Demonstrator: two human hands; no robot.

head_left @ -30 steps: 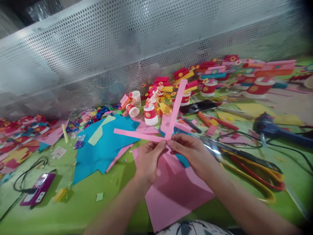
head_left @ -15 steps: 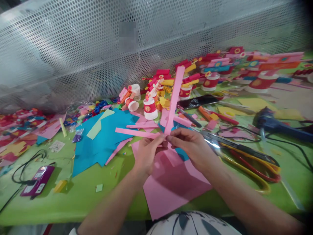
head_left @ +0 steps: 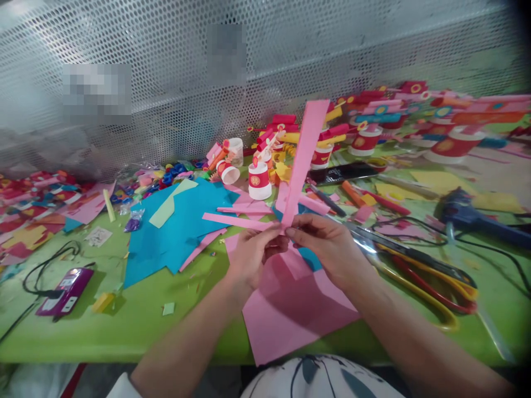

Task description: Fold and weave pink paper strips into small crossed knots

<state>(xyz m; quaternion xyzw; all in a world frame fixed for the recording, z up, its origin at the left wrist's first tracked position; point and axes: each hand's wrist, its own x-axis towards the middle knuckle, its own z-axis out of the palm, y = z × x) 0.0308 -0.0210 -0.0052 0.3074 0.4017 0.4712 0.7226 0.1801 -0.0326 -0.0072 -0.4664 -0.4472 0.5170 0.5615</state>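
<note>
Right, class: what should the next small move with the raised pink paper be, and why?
Probably a firm press where the upright length meets the sideways length. The left grip and right grip both pinch close to that spot, and the lengths spread apart at an angle; whether they are joined there is hidden.

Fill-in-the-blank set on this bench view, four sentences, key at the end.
1. The left hand and the right hand meet at a long, flat pink strip made of ____.
2. The dark-blue plastic glue gun lies on the person's ____-hand side.
3. The pale-green paper piece lies on top of paper sheets coloured ____.
4. The white cup nearest the hands has a band coloured ____.

Missing words: paper; right; blue; red.
</note>
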